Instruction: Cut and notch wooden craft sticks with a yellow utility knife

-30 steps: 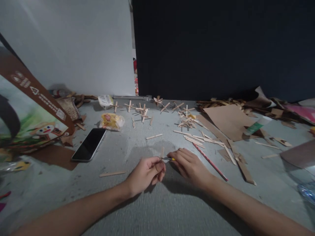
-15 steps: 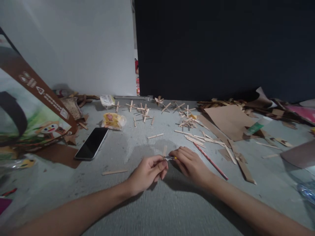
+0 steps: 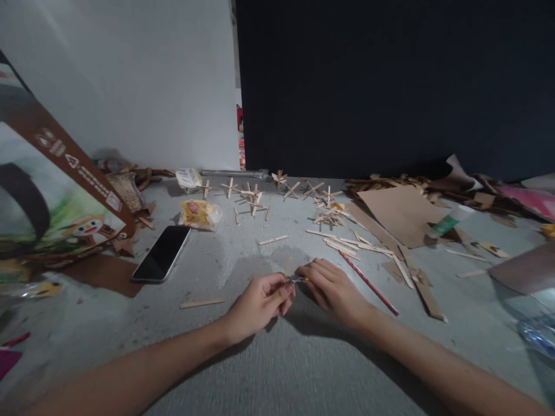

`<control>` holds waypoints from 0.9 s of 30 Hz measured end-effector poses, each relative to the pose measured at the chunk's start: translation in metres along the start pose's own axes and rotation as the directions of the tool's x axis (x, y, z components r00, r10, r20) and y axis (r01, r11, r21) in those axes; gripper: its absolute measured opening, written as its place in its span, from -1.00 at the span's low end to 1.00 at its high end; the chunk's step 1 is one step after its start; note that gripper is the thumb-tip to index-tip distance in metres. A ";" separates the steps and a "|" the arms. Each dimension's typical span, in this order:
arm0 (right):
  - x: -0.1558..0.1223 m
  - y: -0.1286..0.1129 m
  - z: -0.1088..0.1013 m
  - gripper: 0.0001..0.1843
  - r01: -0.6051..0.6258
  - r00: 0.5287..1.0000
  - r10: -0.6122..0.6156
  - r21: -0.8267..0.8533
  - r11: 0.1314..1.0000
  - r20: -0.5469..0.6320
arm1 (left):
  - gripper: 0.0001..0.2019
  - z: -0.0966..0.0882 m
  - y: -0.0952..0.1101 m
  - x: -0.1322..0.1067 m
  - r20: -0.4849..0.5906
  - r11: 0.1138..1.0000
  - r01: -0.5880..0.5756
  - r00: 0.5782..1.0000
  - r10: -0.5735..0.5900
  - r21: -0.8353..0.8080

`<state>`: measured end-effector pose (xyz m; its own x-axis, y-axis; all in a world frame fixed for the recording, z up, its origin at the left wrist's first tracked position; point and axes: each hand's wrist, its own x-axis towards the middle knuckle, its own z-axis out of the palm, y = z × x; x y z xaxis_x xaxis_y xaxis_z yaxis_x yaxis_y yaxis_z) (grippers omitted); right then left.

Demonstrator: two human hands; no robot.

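My left hand (image 3: 259, 304) rests on the grey floor with its fingers pinched on a wooden craft stick (image 3: 288, 267) that points away from me. My right hand (image 3: 332, 286) lies just to the right with its fingers closed round a small tool with a yellow part and a metal tip (image 3: 300, 279), which touches the stick's near end. The two hands almost meet over the stick.
A black phone (image 3: 162, 253) lies left, beside a printed cardboard box (image 3: 52, 196) and a yellow packet (image 3: 199, 213). Stick crosses (image 3: 254, 197) and loose sticks (image 3: 347, 245) lie beyond; one stick (image 3: 202, 302) lies near left. A red pencil (image 3: 368, 282) and brown cardboard (image 3: 401, 211) lie right.
Both hands stay at the same spot on the stick; only the view has shifted slightly.
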<state>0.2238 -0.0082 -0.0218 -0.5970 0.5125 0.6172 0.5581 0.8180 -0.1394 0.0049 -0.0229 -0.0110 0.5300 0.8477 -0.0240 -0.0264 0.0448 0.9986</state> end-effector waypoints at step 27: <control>-0.005 -0.001 -0.015 -0.78 -0.007 0.999 0.000 -0.159 0.987 -0.047 | -0.83 -0.009 0.003 -0.004 -0.143 0.706 -0.120 0.943 0.301 0.698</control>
<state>0.2348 -0.0159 -0.0130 -0.5692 0.4994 0.6531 0.6471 0.7622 -0.0188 -0.0047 -0.0210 -0.0079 0.3706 0.8883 0.2712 0.5095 -0.4386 0.7402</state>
